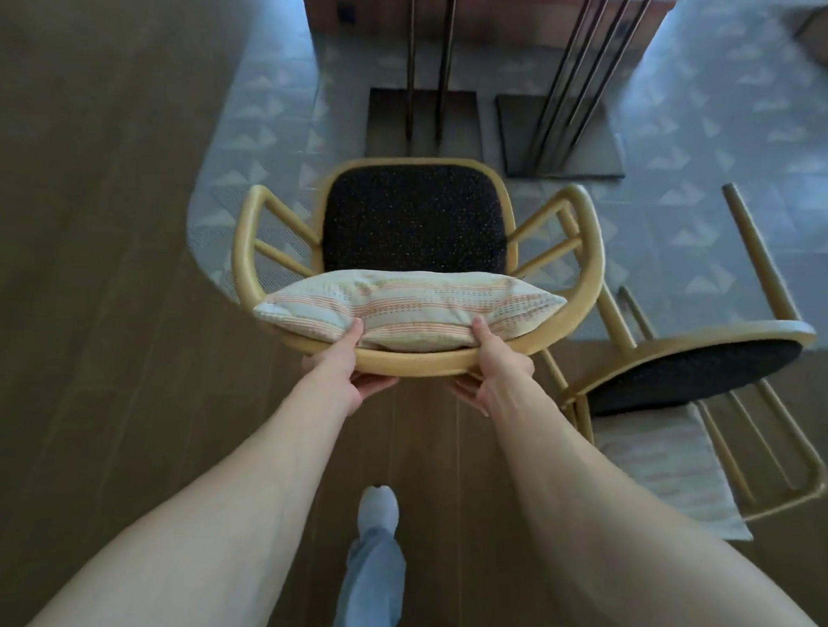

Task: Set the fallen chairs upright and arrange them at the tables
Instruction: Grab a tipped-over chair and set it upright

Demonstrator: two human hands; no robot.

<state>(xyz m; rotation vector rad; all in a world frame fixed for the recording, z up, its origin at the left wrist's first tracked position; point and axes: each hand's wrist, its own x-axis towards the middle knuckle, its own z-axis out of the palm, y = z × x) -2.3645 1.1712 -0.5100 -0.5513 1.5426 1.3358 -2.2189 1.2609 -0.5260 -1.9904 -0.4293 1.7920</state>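
Both hands (351,362) (488,371) grip upright chair (413,216) backrest | gold frame, black seat

Both hands, the left hand (346,365) and right hand (488,371), grip the curved back rail of an upright gold-framed chair (410,216), thumbs pressing a striped cushion (407,308) just above the grip, while a second chair (689,373) lies toppled to the right, table bases (558,138) beyond.

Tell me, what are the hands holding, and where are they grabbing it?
Both hands, left and right, grip the upright chair by its curved back rail, thumbs pressing the striped cushion.
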